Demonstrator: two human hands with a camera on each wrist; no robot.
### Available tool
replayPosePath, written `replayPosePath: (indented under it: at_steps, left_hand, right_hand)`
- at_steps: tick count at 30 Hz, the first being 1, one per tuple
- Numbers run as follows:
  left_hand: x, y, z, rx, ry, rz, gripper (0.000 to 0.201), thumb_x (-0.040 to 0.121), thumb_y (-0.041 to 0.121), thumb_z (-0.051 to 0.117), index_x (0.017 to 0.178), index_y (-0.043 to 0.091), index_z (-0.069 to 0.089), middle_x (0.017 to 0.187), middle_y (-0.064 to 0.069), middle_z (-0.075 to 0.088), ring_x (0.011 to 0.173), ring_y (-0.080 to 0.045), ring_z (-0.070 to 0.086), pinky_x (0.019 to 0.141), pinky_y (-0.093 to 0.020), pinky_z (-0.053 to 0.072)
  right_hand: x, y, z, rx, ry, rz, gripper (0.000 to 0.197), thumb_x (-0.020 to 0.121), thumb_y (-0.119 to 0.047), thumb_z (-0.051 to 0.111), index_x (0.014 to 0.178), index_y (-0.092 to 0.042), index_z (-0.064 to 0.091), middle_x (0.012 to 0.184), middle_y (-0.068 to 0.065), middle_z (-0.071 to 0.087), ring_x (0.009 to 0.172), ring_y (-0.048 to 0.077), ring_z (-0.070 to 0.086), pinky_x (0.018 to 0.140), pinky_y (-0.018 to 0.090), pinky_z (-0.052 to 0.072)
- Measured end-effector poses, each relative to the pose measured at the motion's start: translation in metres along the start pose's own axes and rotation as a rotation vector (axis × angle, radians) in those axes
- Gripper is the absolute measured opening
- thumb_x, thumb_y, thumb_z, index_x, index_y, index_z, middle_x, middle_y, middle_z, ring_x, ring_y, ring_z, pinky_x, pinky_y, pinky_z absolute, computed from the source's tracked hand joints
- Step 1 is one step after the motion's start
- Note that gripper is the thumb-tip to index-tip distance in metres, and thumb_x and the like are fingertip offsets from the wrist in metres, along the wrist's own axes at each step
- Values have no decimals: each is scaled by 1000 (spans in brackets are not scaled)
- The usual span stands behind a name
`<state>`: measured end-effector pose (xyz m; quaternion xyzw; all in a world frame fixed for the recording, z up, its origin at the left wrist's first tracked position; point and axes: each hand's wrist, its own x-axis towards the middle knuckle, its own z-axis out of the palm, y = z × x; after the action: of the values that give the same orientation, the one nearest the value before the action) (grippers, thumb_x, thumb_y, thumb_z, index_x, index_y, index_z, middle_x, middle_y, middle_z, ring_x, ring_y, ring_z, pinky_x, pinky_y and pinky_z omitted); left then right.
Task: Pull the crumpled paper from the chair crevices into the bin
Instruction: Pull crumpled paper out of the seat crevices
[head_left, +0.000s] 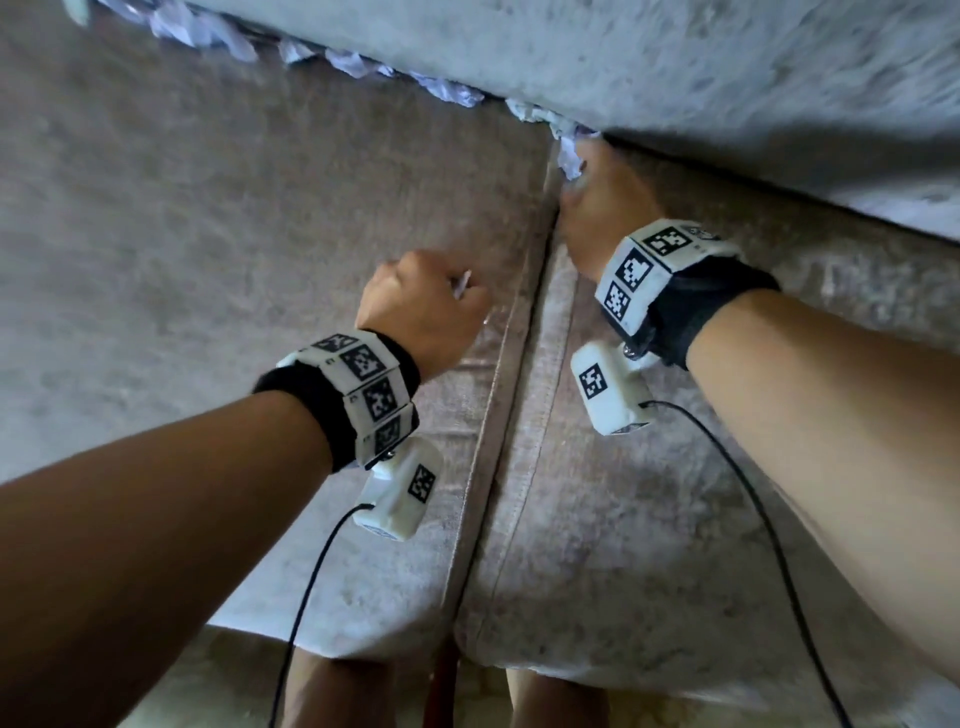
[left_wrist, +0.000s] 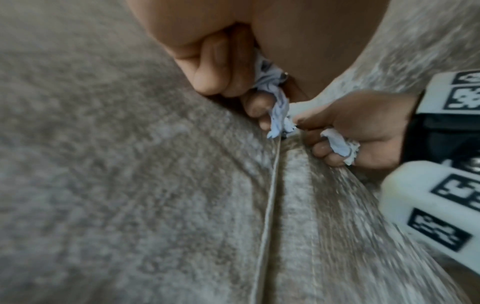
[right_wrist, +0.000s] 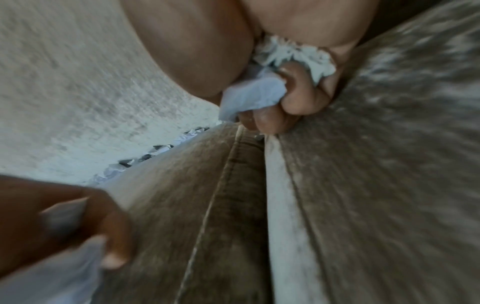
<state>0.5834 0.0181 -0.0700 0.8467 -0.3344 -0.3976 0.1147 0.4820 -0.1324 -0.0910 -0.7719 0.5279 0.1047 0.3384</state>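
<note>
Both forearms fill the foreground. Crumpled paper (left_wrist: 279, 115) is clenched in the left hand (head_left: 423, 306); more is gripped by the right hand (head_left: 597, 208) at 12 o'clock, where scraps (head_left: 447, 91) line the crevice (head_left: 540, 291). Paper should be drawn out slowly, lest it be torn.

Dim, soft light; wrist views motion-blurred, edges warped.

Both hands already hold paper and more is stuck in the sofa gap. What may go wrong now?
1. The right hand grips crumpled paper at the crevice; a hard pull may tear it and leave bits inside.
2. The left hand is full of paper, so reaching for more may drop some.
3. No bin is in view, so carrying both handfuls may scatter pieces.
</note>
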Motion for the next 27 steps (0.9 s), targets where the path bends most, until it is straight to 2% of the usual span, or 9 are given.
replayPosePath:
  at_steps: [3, 5, 7, 11, 14, 18, 21, 25, 27]
  left_hand:
    - [-4, -11, -10, -35, -18, -15, 26, 83, 31, 52, 76, 12, 68, 67, -2, 62, 67, -22, 60, 57, -25, 48]
    - [-7, -16, -15, -89, -45, -14, 24, 85, 31, 51, 79, 16, 69, 75, -2, 67, 74, -24, 63, 67, -32, 55]
    - [-9, -18, -18, -119, -52, -9, 23, 86, 31, 51, 80, 19, 70, 78, -2, 69, 76, -23, 64, 71, -34, 56]
    - [-8, -19, -19, -130, -49, -16, 24, 86, 31, 51, 78, 18, 69, 74, -3, 68, 67, -19, 62, 59, -28, 53]
    - [-6, -20, -18, -139, -56, -9, 25, 86, 30, 50, 74, 17, 67, 66, -3, 64, 54, -15, 53, 48, -21, 37]
    - [-6, -20, -18, -142, -85, 3, 24, 88, 30, 51, 74, 20, 67, 66, 2, 64, 53, -10, 53, 49, -19, 38]
    - [-5, -20, -18, -133, -96, 3, 24, 88, 31, 52, 76, 20, 69, 71, 2, 66, 58, -12, 58, 51, -19, 39]
    - [-3, -19, -17, -142, -93, -9, 23, 87, 31, 54, 76, 17, 69, 74, 0, 69, 65, -16, 63, 55, -21, 46]
    - [-3, -19, -15, -135, -80, -2, 24, 86, 32, 54, 73, 18, 69, 72, 1, 68, 66, -18, 62, 56, -23, 48]
  right_hand:
    - [9, -7, -3, -107, 24, 8, 37, 94, -20, 42, 131, -16, 46, 129, 14, 57, 117, 33, 54, 87, 30, 39]
    - [12, -11, -5, -163, 39, 23, 38, 97, -26, 41, 133, -18, 47, 135, 12, 54, 123, 31, 51, 97, 33, 39]
    - [17, -15, -4, -185, 14, 69, 35, 96, -30, 41, 128, -18, 49, 133, 12, 55, 121, 33, 53, 100, 39, 41]
    - [24, -20, -2, -174, -21, 147, 33, 99, -28, 38, 127, -13, 48, 132, 14, 55, 118, 32, 55, 93, 37, 43]
    - [27, -20, -2, -186, -15, 157, 33, 99, -24, 41, 128, -11, 50, 131, 14, 56, 118, 31, 56, 91, 35, 45]
    - [29, -22, -1, -179, -26, 182, 31, 97, -28, 43, 117, -9, 57, 120, 15, 63, 110, 32, 61, 80, 31, 45]
    - [24, -20, 1, -191, 14, 166, 35, 101, -29, 38, 123, -9, 56, 119, 17, 63, 108, 35, 62, 72, 29, 38]
    - [13, -15, -3, -142, 50, 103, 32, 102, -26, 37, 117, -9, 60, 113, 13, 66, 105, 33, 62, 64, 24, 31]
    - [6, -12, -8, -114, 54, 128, 31, 100, -19, 40, 119, -8, 61, 118, 16, 64, 108, 34, 59, 70, 29, 37]
